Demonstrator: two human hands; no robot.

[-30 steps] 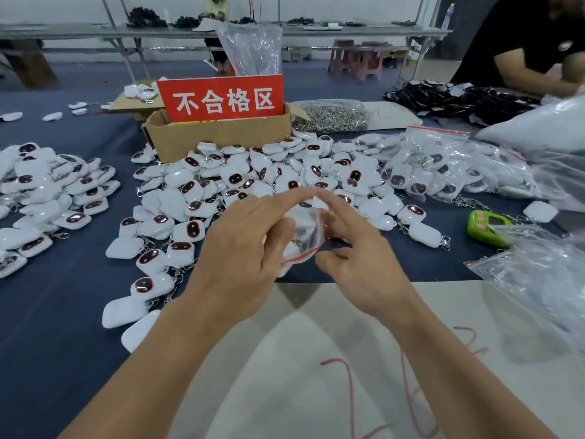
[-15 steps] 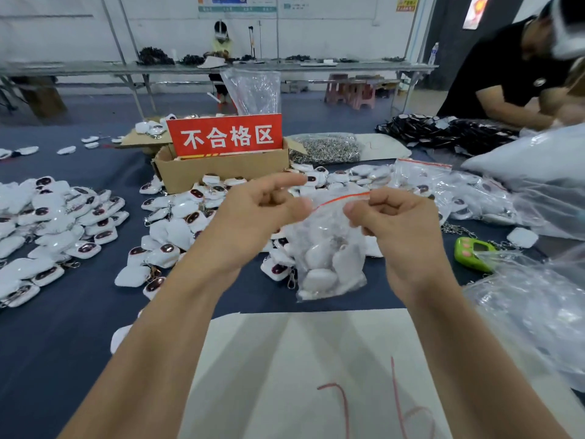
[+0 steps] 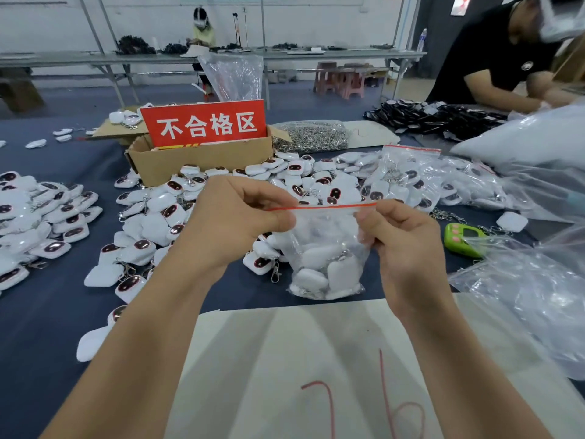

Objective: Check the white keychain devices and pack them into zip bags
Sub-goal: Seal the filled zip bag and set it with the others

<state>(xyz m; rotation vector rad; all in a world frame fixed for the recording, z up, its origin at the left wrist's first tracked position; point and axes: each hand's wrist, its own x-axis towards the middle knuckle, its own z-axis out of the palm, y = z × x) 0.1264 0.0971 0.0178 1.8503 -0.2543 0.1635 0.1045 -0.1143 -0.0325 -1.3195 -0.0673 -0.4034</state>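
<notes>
Two pinches, your left hand (image 3: 234, 223) and right hand (image 3: 408, 245), stretch the zip bag (image 3: 329, 228) top, white keychain devices (image 3: 316, 256) hanging inside above the table (image 3: 47, 312): looks like sealing, so press along the strip next.

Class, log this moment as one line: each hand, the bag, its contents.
left hand: pinches zip bag top | right hand: pinches its top | zip bag: hangs upright | contents: white keychain devices
</notes>
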